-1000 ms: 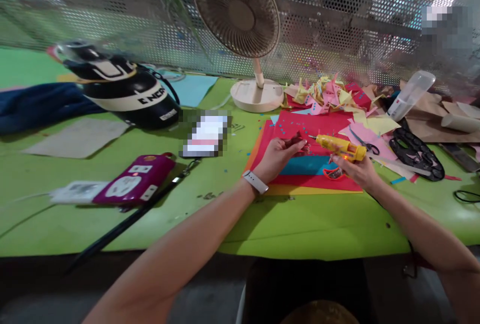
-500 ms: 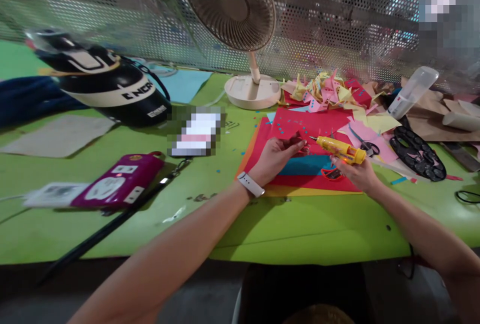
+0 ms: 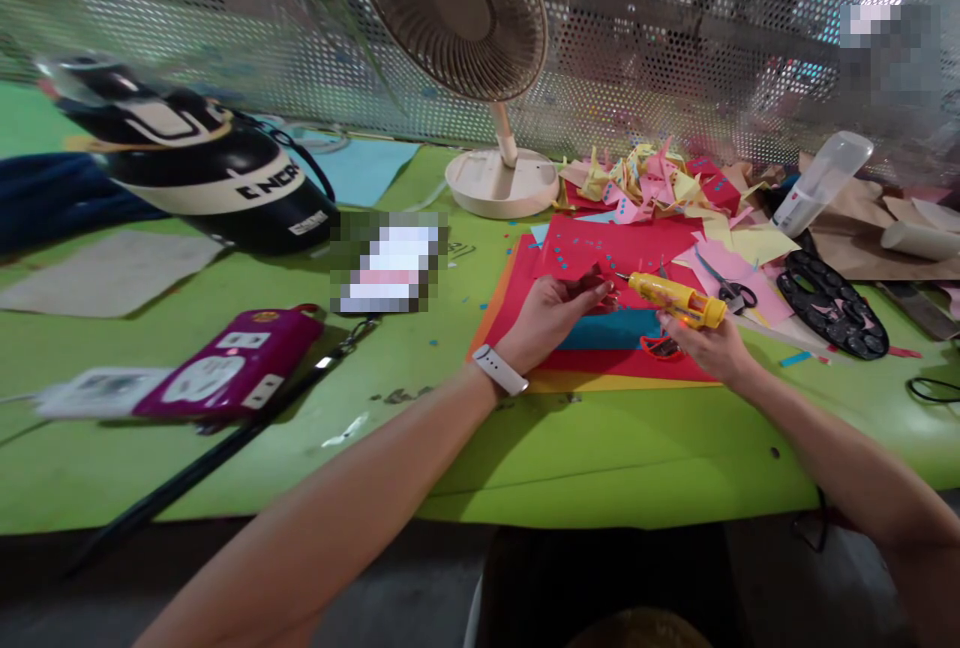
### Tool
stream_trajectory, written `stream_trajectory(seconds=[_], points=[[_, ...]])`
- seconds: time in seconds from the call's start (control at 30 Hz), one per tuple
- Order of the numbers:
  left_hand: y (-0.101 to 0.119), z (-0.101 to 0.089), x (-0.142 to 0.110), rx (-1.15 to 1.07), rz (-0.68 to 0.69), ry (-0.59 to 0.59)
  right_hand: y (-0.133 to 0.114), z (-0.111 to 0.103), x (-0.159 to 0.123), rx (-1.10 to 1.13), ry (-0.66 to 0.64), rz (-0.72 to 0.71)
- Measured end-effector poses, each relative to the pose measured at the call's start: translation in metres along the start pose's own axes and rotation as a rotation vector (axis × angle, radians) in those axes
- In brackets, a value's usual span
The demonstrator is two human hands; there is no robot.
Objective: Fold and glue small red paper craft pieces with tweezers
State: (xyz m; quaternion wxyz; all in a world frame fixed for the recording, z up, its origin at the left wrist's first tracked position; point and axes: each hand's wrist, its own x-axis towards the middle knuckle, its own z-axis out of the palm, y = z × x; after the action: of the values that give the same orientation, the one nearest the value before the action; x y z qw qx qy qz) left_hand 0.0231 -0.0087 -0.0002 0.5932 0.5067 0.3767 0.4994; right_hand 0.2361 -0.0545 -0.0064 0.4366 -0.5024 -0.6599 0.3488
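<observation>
My left hand (image 3: 551, 316) pinches a small dark red paper piece (image 3: 591, 282) above a stack of red, blue and orange paper sheets (image 3: 611, 348). A white watch is on that wrist. My right hand (image 3: 705, 346) grips a yellow glue gun (image 3: 675, 296) and points its nozzle left, close to the red piece. An orange light glows on the gun. A small red ring-shaped cutout (image 3: 660, 348) lies on the sheets just under the right hand.
On the green table (image 3: 600, 448): a beige fan (image 3: 480, 58) at the back, a heap of folded paper shapes (image 3: 645, 183), scissors (image 3: 731, 290), a black palette (image 3: 832, 303), a white bottle (image 3: 821, 183), a helmet (image 3: 202, 173) and a purple power strip (image 3: 225, 378) on the left.
The view has drifted slightly right and down. Both hands keep the same hold, with the glue gun's tip still beside the red piece.
</observation>
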Motion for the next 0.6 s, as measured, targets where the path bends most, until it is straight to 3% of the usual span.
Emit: stream_trajectory(seconds=[0.3, 0.6], points=[[0.0045, 0.001, -0.003, 0.01, -0.021, -0.004, -0.0048, 0.0019, 0.0014, 0.111, 0.081, 0.005], [0.003, 0.0001, -0.0024, 0.034, 0.01, -0.015, -0.0006, 0.0015, 0.0006, 0.143, 0.076, 0.004]])
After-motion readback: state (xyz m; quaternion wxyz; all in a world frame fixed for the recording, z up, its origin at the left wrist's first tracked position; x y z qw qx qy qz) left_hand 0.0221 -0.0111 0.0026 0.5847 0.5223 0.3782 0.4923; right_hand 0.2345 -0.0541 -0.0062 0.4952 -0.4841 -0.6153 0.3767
